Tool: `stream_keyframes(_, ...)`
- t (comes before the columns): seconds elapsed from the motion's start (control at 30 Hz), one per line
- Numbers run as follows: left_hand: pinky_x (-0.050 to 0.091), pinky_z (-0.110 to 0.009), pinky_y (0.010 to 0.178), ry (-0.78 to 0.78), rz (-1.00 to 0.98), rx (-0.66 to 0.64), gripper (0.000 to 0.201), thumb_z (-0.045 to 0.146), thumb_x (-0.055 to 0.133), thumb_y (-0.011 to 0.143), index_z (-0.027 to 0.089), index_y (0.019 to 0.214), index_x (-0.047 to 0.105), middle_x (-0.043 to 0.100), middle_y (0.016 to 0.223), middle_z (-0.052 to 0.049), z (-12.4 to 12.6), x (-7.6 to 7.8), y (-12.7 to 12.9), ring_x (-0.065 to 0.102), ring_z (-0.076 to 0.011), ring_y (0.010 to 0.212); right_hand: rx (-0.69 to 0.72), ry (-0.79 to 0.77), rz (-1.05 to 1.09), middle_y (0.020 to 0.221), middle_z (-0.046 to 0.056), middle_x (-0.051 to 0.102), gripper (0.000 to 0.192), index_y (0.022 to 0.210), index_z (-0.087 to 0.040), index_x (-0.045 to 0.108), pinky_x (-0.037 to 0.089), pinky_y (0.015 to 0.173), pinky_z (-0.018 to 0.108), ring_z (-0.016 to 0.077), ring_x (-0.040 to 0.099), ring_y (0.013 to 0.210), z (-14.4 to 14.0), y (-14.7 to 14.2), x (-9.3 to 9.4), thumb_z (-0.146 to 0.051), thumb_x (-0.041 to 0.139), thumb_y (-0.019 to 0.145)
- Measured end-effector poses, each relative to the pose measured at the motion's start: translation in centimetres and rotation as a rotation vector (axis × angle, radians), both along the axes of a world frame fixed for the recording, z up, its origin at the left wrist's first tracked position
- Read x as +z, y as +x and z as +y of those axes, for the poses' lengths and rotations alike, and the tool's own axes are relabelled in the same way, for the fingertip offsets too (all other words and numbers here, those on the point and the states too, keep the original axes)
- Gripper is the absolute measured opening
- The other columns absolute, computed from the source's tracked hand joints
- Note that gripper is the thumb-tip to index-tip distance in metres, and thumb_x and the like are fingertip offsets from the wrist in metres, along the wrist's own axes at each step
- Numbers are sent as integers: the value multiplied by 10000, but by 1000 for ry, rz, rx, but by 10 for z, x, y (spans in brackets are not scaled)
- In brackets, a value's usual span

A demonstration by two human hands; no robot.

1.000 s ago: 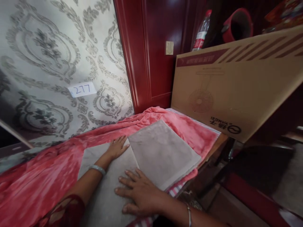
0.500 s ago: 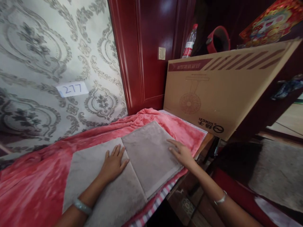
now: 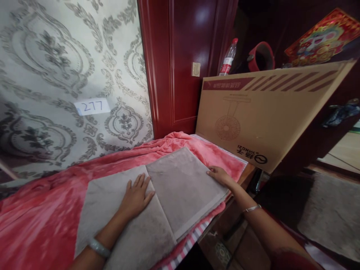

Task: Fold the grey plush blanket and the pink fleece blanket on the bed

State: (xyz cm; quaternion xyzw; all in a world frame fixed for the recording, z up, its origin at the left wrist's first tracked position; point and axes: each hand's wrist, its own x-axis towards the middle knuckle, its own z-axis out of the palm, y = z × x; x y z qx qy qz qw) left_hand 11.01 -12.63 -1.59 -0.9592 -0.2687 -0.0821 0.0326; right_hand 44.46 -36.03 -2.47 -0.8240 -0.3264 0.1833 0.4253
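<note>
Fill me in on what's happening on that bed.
A person is handling a grey towel spread on a pink blanket. The towel's right part is folded over on itself. The left hand lies flat by the fold line; the right hand rests on the folded part's right edge. A cardboard box leans just behind.

A folded towel (image 3: 157, 202) lies on a blanket (image 3: 42, 225) spread over the surface. The left hand (image 3: 136, 197) rests flat on the towel's left half; the right hand (image 3: 219, 175) touches its right edge. A cardboard box (image 3: 261, 116) stands behind and to the right, with a bottle (image 3: 228, 58) behind it.
</note>
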Motion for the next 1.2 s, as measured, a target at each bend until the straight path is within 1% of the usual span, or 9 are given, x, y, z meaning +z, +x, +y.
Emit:
stream_keyframes(0.23,223,-608,1189,-19,-11,7,633,472,421,949,188,1515,403,321,1607,-157,-1,1,0,270,-317,1501,91,40,366,867,89,726,372,966,-156,644,552,700,320,213,681,737,-10,-3,9,-427,701,718)
stream_keyframes(0.47,138,-626,1199,-125,-60,1,653,452,448,932,157,1513,401,300,1613,-159,-8,3,-2,232,-336,1512,351,163,584,976,102,750,514,1083,-164,651,569,801,346,229,709,798,-9,-18,46,-384,769,634)
stream_keyframes(0.63,-51,-584,1217,-676,-341,12,687,491,651,781,194,1394,559,356,1590,-135,7,11,-1,188,-341,1524,452,250,550,993,106,746,476,1116,-160,658,570,819,347,224,707,824,34,-60,98,-323,729,674)
stream_keyframes(0.7,43,-544,1239,-858,-443,26,668,574,607,797,205,1353,596,430,1553,-131,19,19,-6,281,-331,1496,540,232,472,963,84,743,431,1110,-164,660,564,795,340,218,695,824,56,-93,119,-318,685,708)
stream_keyframes(0.8,365,-495,1147,-997,-574,48,729,670,331,904,192,1422,517,488,1513,-155,35,36,-22,512,-305,1352,711,177,190,988,36,734,387,1110,-164,670,537,808,313,209,673,883,87,-156,137,-252,619,737)
stream_keyframes(0.87,514,-506,986,-1229,-720,74,784,712,279,898,178,1434,484,556,1443,-185,42,45,-37,640,-321,1190,786,133,-75,1076,28,725,442,1172,-163,662,510,870,316,221,650,986,103,-203,132,-195,601,736)
stream_keyframes(0.97,580,-490,844,-1520,-892,106,758,734,445,831,146,1284,601,696,1221,-193,45,49,-59,708,-334,1018,913,-38,-341,1201,105,696,543,1294,-141,617,482,920,337,266,634,1084,114,-266,104,-164,617,751)
stream_keyframes(1.1,573,-435,887,-1413,-967,195,546,540,694,732,119,1080,691,756,1026,-181,43,36,-75,715,-316,992,1009,-195,-519,1180,155,676,586,1368,-162,556,504,799,345,292,665,1009,99,-312,68,-211,620,787)
stream_keyframes(1.2,570,-424,884,-1314,-1006,223,536,412,749,659,119,1103,685,766,999,-153,43,28,-72,715,-306,980,955,-203,-546,1176,148,641,601,1373,-191,541,501,757,351,287,665,953,74,-318,62,-290,657,792)
